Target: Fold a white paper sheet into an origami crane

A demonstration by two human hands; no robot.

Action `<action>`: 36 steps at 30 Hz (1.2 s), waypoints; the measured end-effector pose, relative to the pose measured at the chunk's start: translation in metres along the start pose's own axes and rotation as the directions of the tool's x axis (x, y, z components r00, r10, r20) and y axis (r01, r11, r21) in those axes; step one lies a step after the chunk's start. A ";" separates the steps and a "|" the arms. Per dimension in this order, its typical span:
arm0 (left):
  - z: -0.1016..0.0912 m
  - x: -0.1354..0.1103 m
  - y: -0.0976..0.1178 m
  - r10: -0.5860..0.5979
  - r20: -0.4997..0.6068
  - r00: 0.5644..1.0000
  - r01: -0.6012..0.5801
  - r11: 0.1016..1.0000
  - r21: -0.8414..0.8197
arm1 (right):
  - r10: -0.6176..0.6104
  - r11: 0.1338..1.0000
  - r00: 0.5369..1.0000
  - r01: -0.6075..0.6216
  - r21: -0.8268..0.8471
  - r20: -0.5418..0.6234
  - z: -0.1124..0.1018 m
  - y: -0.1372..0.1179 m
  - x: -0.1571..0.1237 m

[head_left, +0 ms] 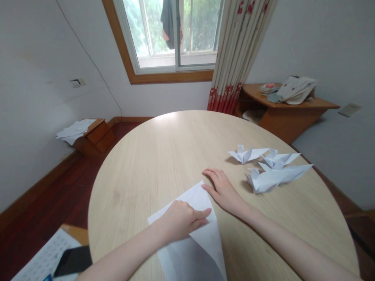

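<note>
A white sheet of paper (202,249) lies on the round table in front of me, with a folded flap along its right side. My left hand (183,218) is on the paper, its outer fingers curled in. Its index finger and thumb point right, close together at the flap. My right hand (219,189) rests by the paper's far corner, fingers stretched out over the tabletop. Its thumb tip is at that corner. To the right stand three folded paper birds (246,154), (278,159), (275,177), close to each other.
The round wooden table (140,164) fills the middle. At lower left, a dark phone (73,260) lies on a printed sheet (38,257). Papers (76,129) cover a small cabinet at left. A corner desk (293,117) bears cloth items. A curtain (234,50) hangs beside the window.
</note>
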State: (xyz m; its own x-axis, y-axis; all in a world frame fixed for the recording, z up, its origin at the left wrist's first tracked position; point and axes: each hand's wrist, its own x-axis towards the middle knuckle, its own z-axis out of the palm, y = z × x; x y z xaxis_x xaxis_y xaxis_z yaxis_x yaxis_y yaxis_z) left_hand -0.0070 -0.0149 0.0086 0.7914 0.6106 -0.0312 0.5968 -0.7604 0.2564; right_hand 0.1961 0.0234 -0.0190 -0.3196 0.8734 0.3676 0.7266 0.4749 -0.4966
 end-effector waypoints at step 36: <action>-0.004 -0.003 -0.014 -0.007 -0.069 0.998 0.001 0.995 -0.095 | -0.089 0.866 0.987 0.144 -0.479 0.135 -0.007 -0.022 0.006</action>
State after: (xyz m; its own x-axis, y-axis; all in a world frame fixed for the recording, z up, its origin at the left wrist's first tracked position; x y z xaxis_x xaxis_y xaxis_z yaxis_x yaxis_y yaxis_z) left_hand -0.0181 -0.0052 0.0090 0.7759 0.6300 0.0338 0.5820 -0.7354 0.3472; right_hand 0.1822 0.0173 -0.0002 -0.4624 0.8341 0.3007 0.8745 0.4851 -0.0009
